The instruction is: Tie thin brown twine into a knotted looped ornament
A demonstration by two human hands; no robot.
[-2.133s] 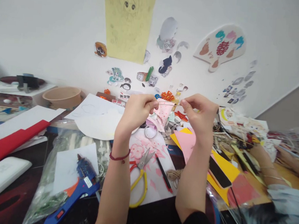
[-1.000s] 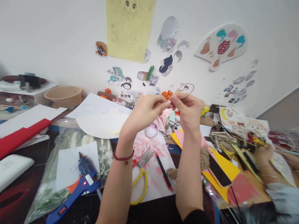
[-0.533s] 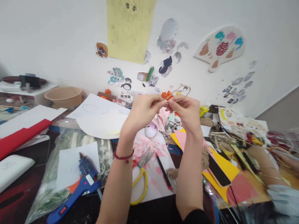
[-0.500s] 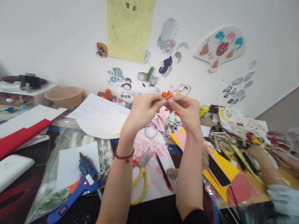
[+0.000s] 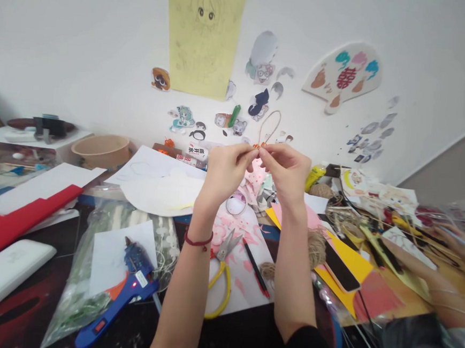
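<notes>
Raised over the worktable, my left hand and my right hand meet at their fingertips. Between them they pinch a small orange piece, mostly hidden by the fingers. A loop of thin twine stands up above it. Below the hands are pink dotted fabric, a clear round ring and a pink-patterned sheet. Scissors with yellow handles and a black and red pen lie on that sheet.
A blue glue gun with a red light lies left on a plastic bag. A phone rests on yellow paper at right. Another person's arm reaches in at far right, near twine and tools.
The twine loop now stands higher and more upright above my fingers, and less of the orange piece shows. At far right, the other person's arm has shifted and a patterned white piece shows there.
</notes>
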